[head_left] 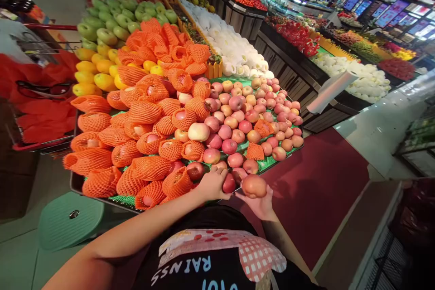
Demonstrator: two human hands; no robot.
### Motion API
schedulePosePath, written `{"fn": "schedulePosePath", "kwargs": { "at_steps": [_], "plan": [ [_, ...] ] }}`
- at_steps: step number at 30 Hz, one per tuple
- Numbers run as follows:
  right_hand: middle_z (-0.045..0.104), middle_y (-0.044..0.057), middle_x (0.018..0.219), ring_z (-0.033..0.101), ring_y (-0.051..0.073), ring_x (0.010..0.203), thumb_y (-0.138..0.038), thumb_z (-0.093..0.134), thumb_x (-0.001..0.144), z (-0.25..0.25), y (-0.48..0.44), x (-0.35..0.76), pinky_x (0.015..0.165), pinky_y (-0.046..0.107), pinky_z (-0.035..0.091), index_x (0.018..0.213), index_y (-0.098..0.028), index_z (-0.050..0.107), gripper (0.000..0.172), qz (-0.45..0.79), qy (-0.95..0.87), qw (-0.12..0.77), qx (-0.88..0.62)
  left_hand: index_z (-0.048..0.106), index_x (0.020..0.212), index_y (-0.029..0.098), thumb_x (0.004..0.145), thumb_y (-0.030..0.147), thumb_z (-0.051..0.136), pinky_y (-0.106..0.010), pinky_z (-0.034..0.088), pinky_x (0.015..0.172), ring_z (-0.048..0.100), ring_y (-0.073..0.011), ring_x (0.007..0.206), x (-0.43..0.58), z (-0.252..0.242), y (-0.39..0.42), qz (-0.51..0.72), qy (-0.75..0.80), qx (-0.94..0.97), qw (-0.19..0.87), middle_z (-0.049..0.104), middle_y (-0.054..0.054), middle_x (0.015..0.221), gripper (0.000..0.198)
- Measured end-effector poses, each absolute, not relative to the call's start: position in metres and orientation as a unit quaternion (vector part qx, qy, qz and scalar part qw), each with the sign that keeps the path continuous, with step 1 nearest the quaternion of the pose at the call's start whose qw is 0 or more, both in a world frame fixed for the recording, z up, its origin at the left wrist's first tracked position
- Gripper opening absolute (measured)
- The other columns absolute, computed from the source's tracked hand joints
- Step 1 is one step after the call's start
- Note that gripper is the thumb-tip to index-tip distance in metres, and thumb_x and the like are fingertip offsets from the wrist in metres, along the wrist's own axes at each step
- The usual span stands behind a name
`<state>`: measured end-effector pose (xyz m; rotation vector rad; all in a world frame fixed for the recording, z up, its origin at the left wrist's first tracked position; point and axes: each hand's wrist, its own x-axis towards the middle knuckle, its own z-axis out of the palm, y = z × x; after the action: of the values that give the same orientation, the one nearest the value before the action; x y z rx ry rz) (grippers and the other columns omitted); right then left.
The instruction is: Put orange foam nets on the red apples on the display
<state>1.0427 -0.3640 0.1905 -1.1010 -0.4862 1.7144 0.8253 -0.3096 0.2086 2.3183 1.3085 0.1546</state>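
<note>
A display tray [76, 183] on green matting holds loose pink-red apples [238, 118], with more apples in orange foam nets [142, 113] on its left. My left hand [212, 184] reaches in from the lower left. Its fingers curl against a dark red apple [229, 184] at the tray's near edge. Just to the right, my right hand [261, 206] is turned palm up and cups a reddish-orange apple [253, 186] off the tray's front edge. My black shirt with a checked cloth fills the bottom of the view.
Behind the apples lie yellow fruit [91, 72], green fruit [112, 22] and white-netted fruit [234, 45]. A roll of plastic bags [331, 90] hangs at the right of the stand. A red basket [41, 95] and a green stool [70, 219] stand left. A dark red mat [316, 190] covers the floor.
</note>
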Motion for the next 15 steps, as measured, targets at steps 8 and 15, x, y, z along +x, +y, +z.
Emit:
{"fn": "schedulePosePath", "kwargs": {
  "at_steps": [8, 15],
  "plan": [
    [0.069, 0.017, 0.125, 0.061, 0.041, 0.123, -0.091, 0.063, 0.053, 0.190, -0.380, 1.048, 0.095, 0.059, 0.055, 0.105, -0.024, 0.070, 0.085, 0.714, -0.116, 0.553, -0.413, 0.053, 0.147, 0.013, 0.069, 0.056, 0.090, -0.050, 0.044, 0.116, 0.051, -0.0390, 0.135, 0.877, 0.197, -0.303, 0.095, 0.347, 0.887, 0.290, 0.057, -0.020, 0.148, 0.096],
    [0.069, 0.009, 0.120, 0.067, 0.031, 0.104, -0.078, 0.060, 0.069, 0.190, -0.327, 1.125, 0.079, 0.049, 0.056, 0.110, -0.028, 0.061, 0.064, 0.587, -0.090, 0.666, -0.452, 0.050, 0.150, 0.014, 0.105, 0.040, 0.047, -0.048, 0.039, 0.119, 0.047, -0.0310, 0.143, 0.922, 0.169, -0.248, 0.130, 0.297, 0.916, 0.237, 0.053, -0.017, 0.154, 0.052]
  ]
}}
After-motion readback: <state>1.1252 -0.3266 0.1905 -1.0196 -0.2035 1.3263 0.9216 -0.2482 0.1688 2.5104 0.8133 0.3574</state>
